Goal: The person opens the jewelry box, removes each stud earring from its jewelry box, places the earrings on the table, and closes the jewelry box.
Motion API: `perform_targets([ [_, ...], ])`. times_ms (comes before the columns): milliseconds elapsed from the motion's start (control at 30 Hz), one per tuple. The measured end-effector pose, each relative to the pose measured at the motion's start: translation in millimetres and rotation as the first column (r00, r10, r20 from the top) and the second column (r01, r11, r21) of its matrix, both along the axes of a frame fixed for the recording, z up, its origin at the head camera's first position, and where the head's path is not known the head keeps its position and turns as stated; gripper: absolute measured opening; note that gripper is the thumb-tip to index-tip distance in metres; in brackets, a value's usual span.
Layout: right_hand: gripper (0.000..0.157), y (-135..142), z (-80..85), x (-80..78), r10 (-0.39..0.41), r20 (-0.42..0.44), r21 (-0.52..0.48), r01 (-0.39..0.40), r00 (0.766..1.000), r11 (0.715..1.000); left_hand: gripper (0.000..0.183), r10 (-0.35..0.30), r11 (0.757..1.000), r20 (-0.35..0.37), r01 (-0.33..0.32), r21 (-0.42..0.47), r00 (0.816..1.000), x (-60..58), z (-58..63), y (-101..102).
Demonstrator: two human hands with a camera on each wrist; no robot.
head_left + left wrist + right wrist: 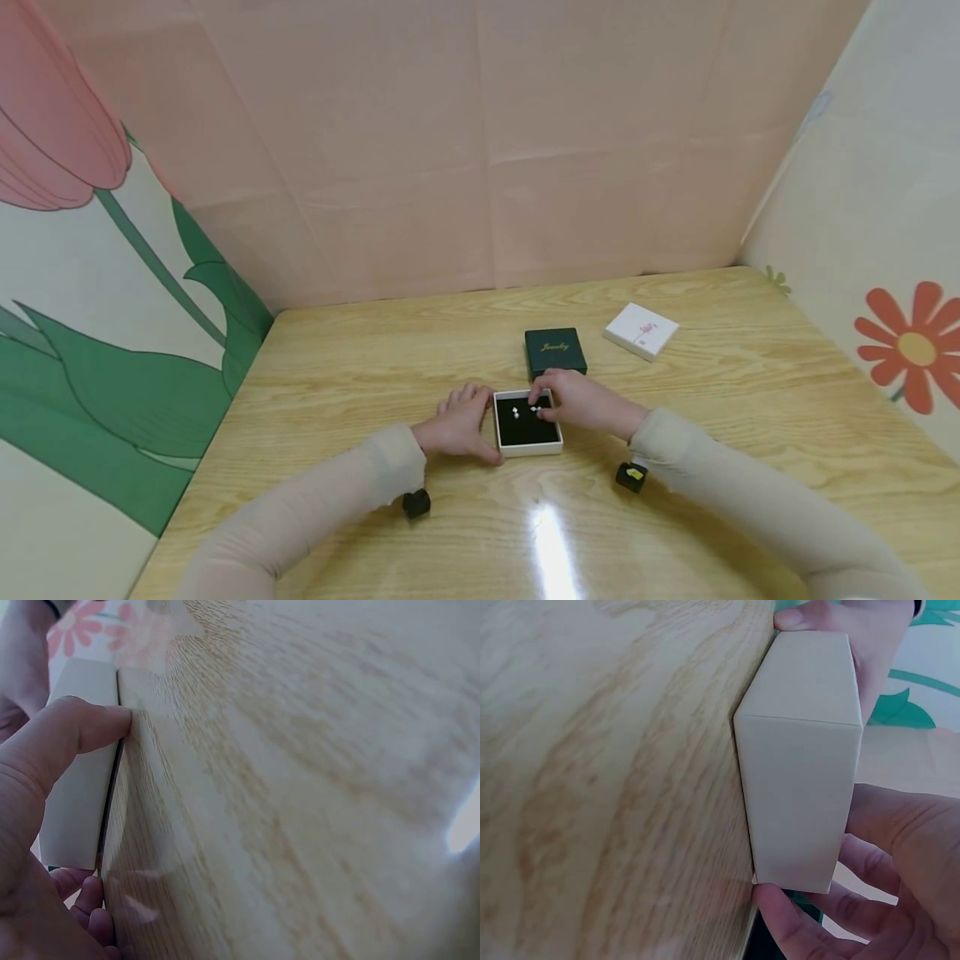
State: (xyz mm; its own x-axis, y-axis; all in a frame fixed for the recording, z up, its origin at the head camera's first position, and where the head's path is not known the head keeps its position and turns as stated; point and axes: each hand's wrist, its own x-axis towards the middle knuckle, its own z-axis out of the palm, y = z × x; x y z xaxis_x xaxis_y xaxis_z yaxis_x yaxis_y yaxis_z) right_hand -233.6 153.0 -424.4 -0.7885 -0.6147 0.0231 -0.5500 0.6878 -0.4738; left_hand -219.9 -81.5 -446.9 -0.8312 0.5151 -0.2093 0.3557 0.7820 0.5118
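An open white jewelry box (528, 450) with a black lining sits on the table, its outer wall (799, 795) facing the right wrist camera. Inside are two small, shiny earrings, a left one (516, 413) and a right one (534, 408). My left hand (463, 425) holds the box at its left side, thumb (101, 724) against the near wall and fingers towards the far corner. Over the box's right edge reaches my right hand (588, 404), thumb and index finger pinching at the right earring. Its other fingers (799, 922) lie by the far wall.
Just behind the white box lies a dark green box lid (555, 350) with gold lettering. Farther back to the right is a flat white box (642, 331) with a pink flower print. A pink-beige backdrop (480, 167) closes off the wooden table (360, 358).
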Motion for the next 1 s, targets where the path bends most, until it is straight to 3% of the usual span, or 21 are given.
perform_targets([
  [800, 0.01, -5.7, -1.9, 0.0, -0.008, -0.09, 0.074, 0.015, 0.996, 0.997, 0.092, 0.002, 1.0, -0.015, -0.002, -0.012, 1.0, -0.7, -1.7, 0.8],
  [1000, 0.011, -7.5, 0.1, 1.1, -0.025, -0.068, 0.086, 0.031, 0.997, 0.996, 0.092, 0.004, 1.0, -0.011, -0.004, -0.014, 1.0, -1.5, -2.4, 0.8],
])
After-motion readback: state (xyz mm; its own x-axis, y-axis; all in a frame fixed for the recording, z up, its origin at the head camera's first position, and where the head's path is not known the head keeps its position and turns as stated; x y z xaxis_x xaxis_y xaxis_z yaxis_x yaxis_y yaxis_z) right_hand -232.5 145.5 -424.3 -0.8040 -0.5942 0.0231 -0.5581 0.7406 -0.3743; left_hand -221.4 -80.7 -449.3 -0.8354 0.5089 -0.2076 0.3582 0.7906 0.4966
